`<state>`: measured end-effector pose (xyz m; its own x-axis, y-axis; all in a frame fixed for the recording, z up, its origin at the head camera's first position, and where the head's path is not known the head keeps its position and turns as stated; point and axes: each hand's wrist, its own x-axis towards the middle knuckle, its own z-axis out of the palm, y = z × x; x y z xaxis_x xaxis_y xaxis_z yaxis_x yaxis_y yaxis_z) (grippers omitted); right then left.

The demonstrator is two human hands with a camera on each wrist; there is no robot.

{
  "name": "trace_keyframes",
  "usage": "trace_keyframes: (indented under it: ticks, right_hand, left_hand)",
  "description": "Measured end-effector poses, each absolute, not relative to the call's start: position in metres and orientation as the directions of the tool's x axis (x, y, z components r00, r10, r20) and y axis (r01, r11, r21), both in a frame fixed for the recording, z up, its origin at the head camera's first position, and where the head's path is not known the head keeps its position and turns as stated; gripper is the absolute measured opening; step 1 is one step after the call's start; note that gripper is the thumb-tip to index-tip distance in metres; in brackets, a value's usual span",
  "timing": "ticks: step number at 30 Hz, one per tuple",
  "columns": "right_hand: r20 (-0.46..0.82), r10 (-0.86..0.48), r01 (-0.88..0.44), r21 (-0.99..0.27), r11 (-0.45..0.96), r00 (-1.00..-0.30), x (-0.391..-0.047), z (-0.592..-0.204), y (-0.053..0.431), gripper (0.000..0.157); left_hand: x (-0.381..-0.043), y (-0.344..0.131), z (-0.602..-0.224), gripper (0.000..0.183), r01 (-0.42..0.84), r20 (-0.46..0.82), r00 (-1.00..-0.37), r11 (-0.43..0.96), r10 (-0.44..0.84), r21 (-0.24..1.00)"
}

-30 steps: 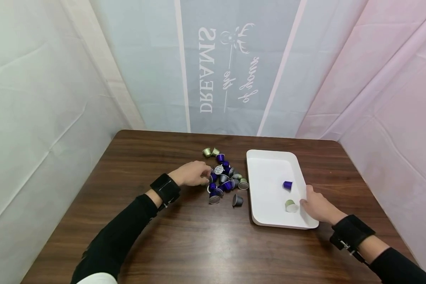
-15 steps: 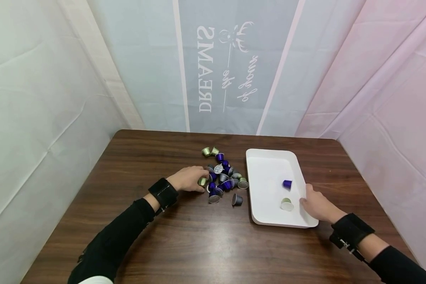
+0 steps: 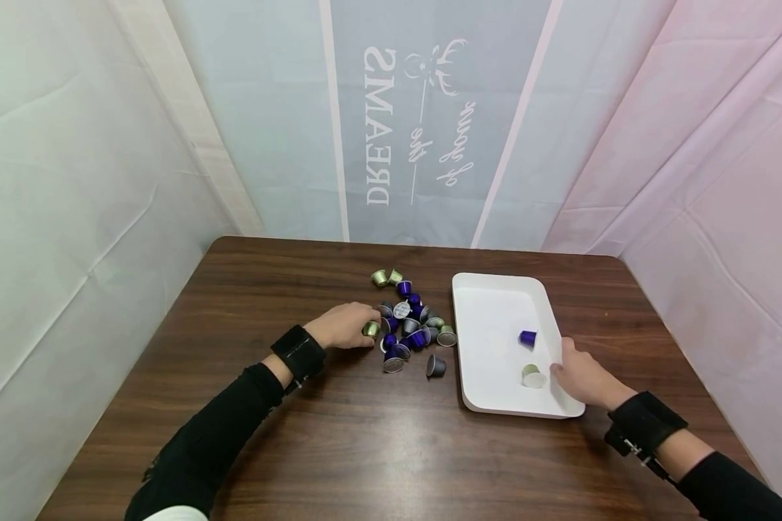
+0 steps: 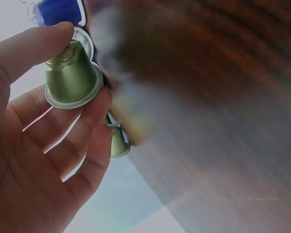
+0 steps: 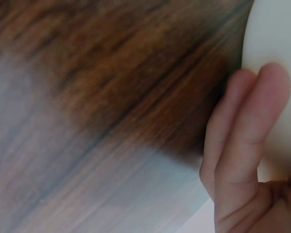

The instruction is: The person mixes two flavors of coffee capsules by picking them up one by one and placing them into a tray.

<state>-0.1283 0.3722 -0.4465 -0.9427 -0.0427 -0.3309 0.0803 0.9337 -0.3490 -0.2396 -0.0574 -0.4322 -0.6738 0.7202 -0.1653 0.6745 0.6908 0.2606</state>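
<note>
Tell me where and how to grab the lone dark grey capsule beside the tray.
Pinch the dark grey capsule across its cup-shaped body, from above and the near side. It appears to lie on its side and sits apart from the heap of capsules beyond and the white tray to its right, which should leave room.

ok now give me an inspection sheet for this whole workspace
Surface: brown wood-grain table, shiny near the front
Job's things: white tray with a blue capsule and a pale green capsule inside
Clutter: mixed capsule heap left of the tray; dark grey capsule lying apart
Grips: left grip pinches an olive-green capsule; right grip holds the tray's right edge
Cables: nothing seen
Surroundings: pale fabric left, right and behind; mirrored lettering on the far side
</note>
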Motion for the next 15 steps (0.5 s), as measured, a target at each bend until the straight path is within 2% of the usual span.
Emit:
trace_keyframes:
  ticks: [15]
  right_hand:
    - [-0.333,-0.032,0.089,-0.341,0.936,-0.942,-0.129,-0.447,0.372,0.053]
  left_hand:
    - [-0.246,-0.05,-0.414,0.025,0.682,-0.116,-0.669,0.669,0.734,0.295]
